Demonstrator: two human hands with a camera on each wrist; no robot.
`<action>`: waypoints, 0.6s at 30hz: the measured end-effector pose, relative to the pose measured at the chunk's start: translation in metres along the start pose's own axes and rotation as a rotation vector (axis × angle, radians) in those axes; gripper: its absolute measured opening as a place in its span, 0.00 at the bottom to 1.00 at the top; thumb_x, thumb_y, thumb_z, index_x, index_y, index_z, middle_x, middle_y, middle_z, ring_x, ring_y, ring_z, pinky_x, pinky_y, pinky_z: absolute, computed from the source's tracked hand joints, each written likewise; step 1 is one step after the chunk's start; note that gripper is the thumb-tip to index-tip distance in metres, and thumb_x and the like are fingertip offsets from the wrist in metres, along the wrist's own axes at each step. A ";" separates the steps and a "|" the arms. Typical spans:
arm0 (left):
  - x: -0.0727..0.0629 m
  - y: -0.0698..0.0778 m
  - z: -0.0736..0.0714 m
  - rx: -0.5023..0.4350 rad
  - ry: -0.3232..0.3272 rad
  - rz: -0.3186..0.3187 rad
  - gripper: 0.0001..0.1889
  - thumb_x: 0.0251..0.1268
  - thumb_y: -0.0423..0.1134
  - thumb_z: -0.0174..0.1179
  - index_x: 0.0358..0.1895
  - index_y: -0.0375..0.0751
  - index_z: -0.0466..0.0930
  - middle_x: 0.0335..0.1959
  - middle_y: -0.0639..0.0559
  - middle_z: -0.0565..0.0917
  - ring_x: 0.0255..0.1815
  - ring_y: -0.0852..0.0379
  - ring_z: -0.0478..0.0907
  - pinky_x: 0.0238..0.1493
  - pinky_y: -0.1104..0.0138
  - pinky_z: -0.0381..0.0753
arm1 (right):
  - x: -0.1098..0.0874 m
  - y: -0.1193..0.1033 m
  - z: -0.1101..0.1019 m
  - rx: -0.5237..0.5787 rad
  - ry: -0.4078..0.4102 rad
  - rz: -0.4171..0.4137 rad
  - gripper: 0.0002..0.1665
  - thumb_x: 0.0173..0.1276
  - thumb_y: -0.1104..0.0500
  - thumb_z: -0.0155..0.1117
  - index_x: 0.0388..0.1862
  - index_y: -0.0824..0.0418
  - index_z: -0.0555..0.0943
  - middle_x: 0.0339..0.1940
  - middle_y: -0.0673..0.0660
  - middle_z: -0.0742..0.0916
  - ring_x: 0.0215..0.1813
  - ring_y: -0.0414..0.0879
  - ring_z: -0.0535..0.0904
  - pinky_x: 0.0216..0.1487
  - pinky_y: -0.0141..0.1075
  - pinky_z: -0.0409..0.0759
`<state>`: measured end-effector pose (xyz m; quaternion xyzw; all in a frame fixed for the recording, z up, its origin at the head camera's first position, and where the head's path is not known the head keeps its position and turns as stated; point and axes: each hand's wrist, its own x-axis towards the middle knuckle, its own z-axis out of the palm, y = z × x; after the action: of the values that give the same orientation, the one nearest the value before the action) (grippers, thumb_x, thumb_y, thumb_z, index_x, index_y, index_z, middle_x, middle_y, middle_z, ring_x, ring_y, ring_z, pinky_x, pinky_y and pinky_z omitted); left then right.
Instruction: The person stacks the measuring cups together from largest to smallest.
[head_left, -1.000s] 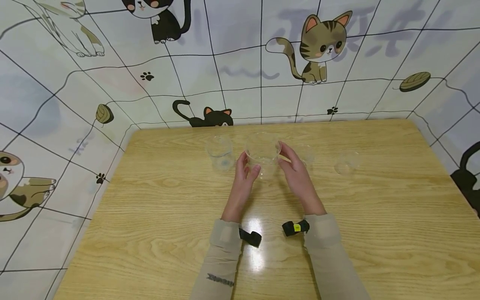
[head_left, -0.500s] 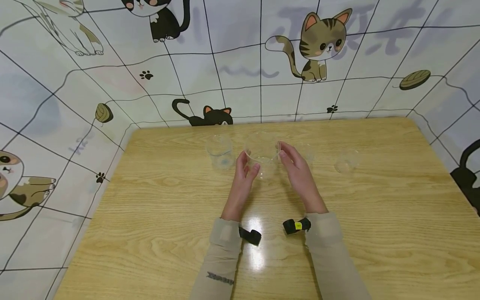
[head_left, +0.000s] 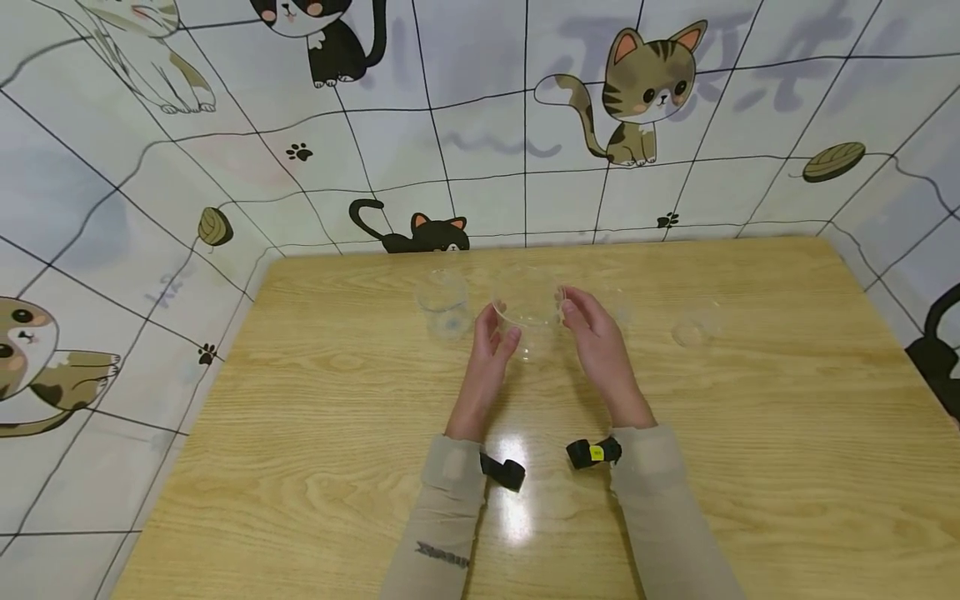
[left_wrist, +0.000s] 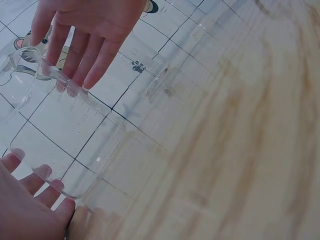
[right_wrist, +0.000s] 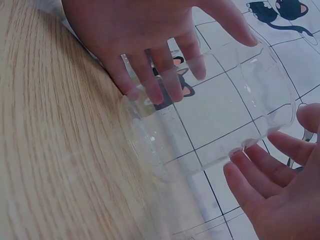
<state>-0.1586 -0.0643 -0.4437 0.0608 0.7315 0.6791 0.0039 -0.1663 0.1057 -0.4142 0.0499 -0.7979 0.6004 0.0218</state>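
Note:
A clear glass beaker (head_left: 528,332) with faint printed graduations stands upright between the two hands, near the back of the table. My left hand (head_left: 489,358) holds its left side, thumb toward the front; in the left wrist view the left fingertips (left_wrist: 47,172) touch the glass. My right hand (head_left: 600,354) holds the opposite side. Seen from the right wrist, the right fingers (right_wrist: 260,175) are slightly bent against the wall, and the other hand's fingers show through the glass. Whether the base rests on the table cannot be told.
Another clear glass vessel (head_left: 444,308) stands just left of the beaker. A small transparent vessel (head_left: 693,327) is on the right side of the wooden table (head_left: 315,433), and a further clear item (head_left: 618,307) is partly behind the right hand. A cat-patterned covering (head_left: 480,142) encloses the back and sides.
The right hand shifts very slightly, its thumb moving up closer to the fingers beside the beaker. Left hand and beaker stay in place; the head view tilts a little.

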 end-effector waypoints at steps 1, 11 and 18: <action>-0.002 0.003 0.000 0.002 -0.003 0.005 0.32 0.67 0.48 0.47 0.68 0.41 0.47 0.66 0.45 0.56 0.67 0.56 0.50 0.64 0.59 0.50 | 0.000 0.001 0.000 -0.006 0.002 0.000 0.32 0.67 0.38 0.41 0.64 0.53 0.63 0.62 0.51 0.70 0.56 0.51 0.72 0.56 0.44 0.67; -0.009 0.012 0.001 0.025 -0.022 0.040 0.30 0.69 0.47 0.43 0.68 0.40 0.46 0.67 0.44 0.55 0.67 0.52 0.51 0.63 0.56 0.52 | -0.002 0.000 0.001 -0.037 0.018 -0.004 0.33 0.67 0.37 0.40 0.64 0.54 0.63 0.60 0.53 0.72 0.55 0.50 0.72 0.54 0.45 0.68; -0.008 0.010 -0.001 -0.015 -0.045 0.032 0.31 0.66 0.51 0.45 0.68 0.47 0.47 0.68 0.46 0.55 0.66 0.51 0.52 0.62 0.58 0.56 | -0.001 0.000 -0.001 -0.081 0.019 -0.026 0.31 0.67 0.38 0.41 0.63 0.54 0.65 0.58 0.53 0.73 0.57 0.48 0.70 0.55 0.45 0.67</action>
<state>-0.1501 -0.0657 -0.4338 0.0877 0.7250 0.6831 0.0099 -0.1650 0.1062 -0.4137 0.0538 -0.8204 0.5679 0.0391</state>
